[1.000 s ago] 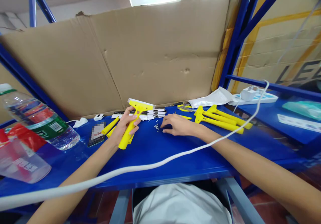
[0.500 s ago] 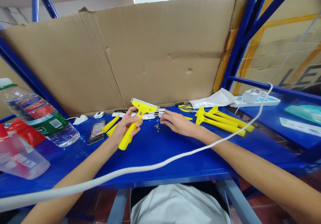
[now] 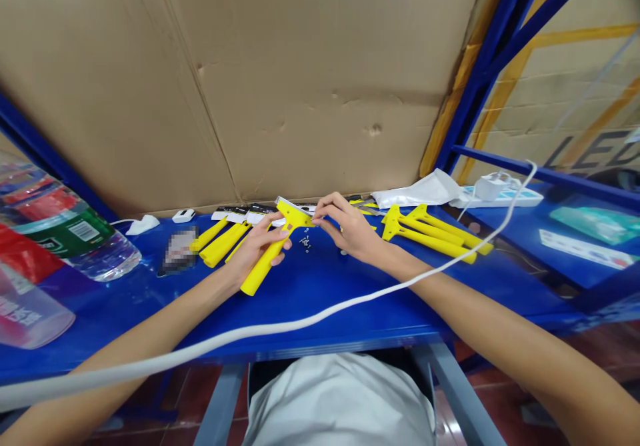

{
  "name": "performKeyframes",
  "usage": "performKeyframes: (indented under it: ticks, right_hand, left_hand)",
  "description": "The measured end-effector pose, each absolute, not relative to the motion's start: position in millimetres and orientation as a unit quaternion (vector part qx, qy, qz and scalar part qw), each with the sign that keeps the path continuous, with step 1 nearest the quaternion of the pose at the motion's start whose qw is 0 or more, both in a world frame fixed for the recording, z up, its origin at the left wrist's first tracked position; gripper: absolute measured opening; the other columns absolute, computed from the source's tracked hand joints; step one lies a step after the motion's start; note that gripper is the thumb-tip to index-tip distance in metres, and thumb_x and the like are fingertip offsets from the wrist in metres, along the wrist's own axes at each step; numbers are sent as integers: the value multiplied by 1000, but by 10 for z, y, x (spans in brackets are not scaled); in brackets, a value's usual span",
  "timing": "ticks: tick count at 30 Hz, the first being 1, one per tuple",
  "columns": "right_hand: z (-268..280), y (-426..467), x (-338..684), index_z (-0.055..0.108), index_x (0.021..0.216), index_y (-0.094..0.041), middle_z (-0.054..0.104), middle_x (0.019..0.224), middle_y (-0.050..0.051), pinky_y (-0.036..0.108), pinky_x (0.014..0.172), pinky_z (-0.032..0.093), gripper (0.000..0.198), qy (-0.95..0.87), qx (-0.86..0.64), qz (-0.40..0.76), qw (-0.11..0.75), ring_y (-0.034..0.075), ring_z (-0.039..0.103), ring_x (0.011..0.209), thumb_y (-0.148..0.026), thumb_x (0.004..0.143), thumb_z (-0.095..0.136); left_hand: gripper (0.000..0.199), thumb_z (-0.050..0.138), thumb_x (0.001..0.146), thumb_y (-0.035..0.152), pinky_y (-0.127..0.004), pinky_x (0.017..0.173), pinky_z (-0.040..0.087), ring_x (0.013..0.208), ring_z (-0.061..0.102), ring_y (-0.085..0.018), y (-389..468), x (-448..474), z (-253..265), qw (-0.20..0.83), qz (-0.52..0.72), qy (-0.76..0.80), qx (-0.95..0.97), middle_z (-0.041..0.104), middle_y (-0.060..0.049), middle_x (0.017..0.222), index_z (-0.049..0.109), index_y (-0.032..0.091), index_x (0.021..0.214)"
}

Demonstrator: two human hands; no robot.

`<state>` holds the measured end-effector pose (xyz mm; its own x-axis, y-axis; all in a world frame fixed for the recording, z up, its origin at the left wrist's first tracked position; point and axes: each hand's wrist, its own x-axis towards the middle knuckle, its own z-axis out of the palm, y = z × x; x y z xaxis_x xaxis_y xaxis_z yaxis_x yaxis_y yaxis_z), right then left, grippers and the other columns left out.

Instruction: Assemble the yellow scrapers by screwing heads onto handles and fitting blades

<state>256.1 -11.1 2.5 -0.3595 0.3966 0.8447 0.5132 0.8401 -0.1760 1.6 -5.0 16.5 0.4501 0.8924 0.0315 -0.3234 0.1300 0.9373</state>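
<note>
A yellow scraper [image 3: 262, 272] with a metal blade along its head is held by my left hand [image 3: 251, 249], whose fingers wrap the upper handle. The head tilts up and away from me. At the head's right end, the fingertips of my right hand [image 3: 353, 229] are pinched together, close against the plastic; what they hold is too small to make out. Small loose screws [image 3: 305, 243] lie on the blue table [image 3: 320, 299] just below the head. Several more yellow scrapers [image 3: 223, 242] rest to the left, and handles with flared heads [image 3: 433, 238] lie to the right.
A white cable [image 3: 280, 328] crosses in front of both forearms. At left are a large water bottle [image 3: 75, 229], a clear plastic cup [image 3: 37, 316] and a phone [image 3: 179, 251]. A white packet [image 3: 420, 189] and a power strip [image 3: 520, 196] sit at back right, before a cardboard wall [image 3: 310, 99].
My right hand has come up from beside the loose screws to the right end of the scraper's head. My left hand still grips the scraper. The camera view has tipped slightly downward.
</note>
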Motion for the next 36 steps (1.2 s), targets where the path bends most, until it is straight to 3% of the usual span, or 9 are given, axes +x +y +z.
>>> performKeyframes:
  ticks: [6, 15, 30, 36]
  right_hand:
    - [-33, -104, 2559, 70, 103, -21, 65, 124, 13, 41, 90, 60, 14, -834, -297, -60, 460, 22, 68, 100, -26, 112, 61]
    - [-43, -113, 2562, 73, 102, -21, 65, 125, 13, 44, 94, 61, 10, -840, -306, -53, 444, 25, 69, 108, -27, 109, 68]
    - [-43, -113, 2546, 69, 108, -23, 65, 123, 11, 44, 103, 59, 5, -835, -307, 15, 456, 25, 68, 115, -26, 110, 65]
    - [-16, -132, 2522, 70, 105, -23, 67, 117, 10, 42, 99, 58, 9, -823, -311, 72, 469, 24, 68, 110, -28, 110, 65]
  left_hand:
    - [61, 94, 73, 16, -16, 38, 40, 65, 67, -15, -107, 29, 167, 700, 423, 285, 500, 65, 1, 84, 58, 23, 121]
    - [58, 92, 77, 14, -17, 39, 43, 71, 71, -15, -29, -5, 89, 718, 392, 274, 507, 69, -3, 103, 59, 23, 123]
    - [56, 88, 75, 12, -17, 36, 39, 66, 69, -16, -115, 41, 181, 717, 404, 301, 481, 70, -3, 92, 59, 21, 122]
    - [55, 88, 75, 10, -17, 36, 38, 68, 69, -16, -130, 38, 204, 723, 407, 303, 469, 68, -3, 92, 61, 21, 121]
